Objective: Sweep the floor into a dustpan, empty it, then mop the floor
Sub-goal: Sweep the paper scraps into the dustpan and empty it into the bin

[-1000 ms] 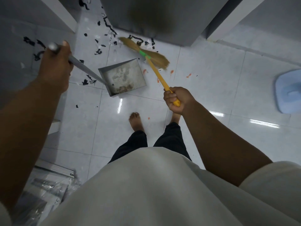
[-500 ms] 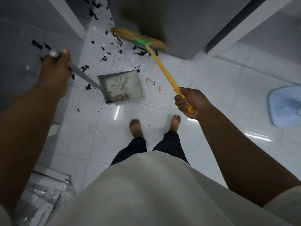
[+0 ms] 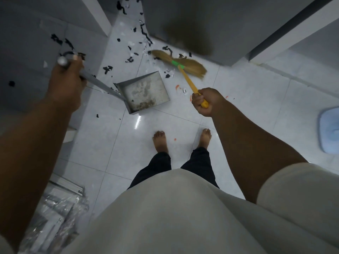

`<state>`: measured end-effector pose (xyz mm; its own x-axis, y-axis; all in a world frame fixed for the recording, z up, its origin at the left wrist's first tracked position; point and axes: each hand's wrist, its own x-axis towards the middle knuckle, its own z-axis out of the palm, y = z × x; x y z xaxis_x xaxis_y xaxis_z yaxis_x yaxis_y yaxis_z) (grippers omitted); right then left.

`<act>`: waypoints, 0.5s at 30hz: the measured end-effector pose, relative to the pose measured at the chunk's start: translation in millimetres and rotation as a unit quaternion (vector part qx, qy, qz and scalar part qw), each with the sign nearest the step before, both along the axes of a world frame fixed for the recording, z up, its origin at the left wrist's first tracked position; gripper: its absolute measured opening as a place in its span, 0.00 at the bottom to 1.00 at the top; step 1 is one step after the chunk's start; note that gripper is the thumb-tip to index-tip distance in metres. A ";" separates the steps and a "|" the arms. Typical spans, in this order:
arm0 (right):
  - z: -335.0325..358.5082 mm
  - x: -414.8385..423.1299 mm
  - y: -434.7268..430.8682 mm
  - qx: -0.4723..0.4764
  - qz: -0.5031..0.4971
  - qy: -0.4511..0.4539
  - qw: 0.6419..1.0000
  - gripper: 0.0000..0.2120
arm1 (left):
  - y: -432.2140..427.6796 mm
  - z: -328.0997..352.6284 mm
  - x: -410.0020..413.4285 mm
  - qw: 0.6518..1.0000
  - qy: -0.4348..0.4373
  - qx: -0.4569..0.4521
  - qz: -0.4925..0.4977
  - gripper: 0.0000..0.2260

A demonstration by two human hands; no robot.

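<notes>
The left hand (image 3: 66, 85) grips the dustpan (image 3: 145, 90) handle at 10 o'clock, with the pan flat on the white tiled floor (image 3: 247, 92). The right hand (image 3: 203, 101) clenches the yellow broom (image 3: 180, 64), whose bristles lie at 12 o'clock among black and white scraps (image 3: 108, 68) (a few orange) beside a grey cabinet (image 3: 192, 19). A blue mop head (image 3: 328, 131) lies at 3 o'clock.

One broom (image 3: 180, 66), one dustpan (image 3: 146, 88), two hands (image 3: 66, 85) (image 3: 205, 101), perhaps one mop (image 3: 328, 131)

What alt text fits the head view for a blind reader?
Seen from above: the right hand grips a yellow broom on a white tiled floor, the left hand holds a metal dustpan by its long handle, and black scraps lie scattered beyond it.
</notes>
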<state>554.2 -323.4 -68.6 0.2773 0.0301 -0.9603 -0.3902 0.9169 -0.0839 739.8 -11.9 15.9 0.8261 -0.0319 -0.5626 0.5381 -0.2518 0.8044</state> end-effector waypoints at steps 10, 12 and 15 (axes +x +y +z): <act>42.7 -5.9 8.7 0.021 0.144 -0.064 0.987 0.07 | 22.0 -1.3 11.3 1.000 -0.018 0.020 -0.002 0.09; 50.3 -9.6 5.6 0.041 0.149 -0.064 0.986 0.07 | 24.4 -2.2 14.2 0.999 -0.020 0.033 -0.006 0.10; 58.2 -12.2 3.3 0.069 0.142 -0.054 0.986 0.11 | 23.9 -0.9 17.5 0.998 -0.021 0.054 -0.018 0.09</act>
<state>542.0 -320.0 -10.4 0.3402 0.2494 -0.9067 -0.6288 0.7773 -0.0221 757.2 12.0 15.0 0.8484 -0.0020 -0.5294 0.4938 -0.3573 0.7928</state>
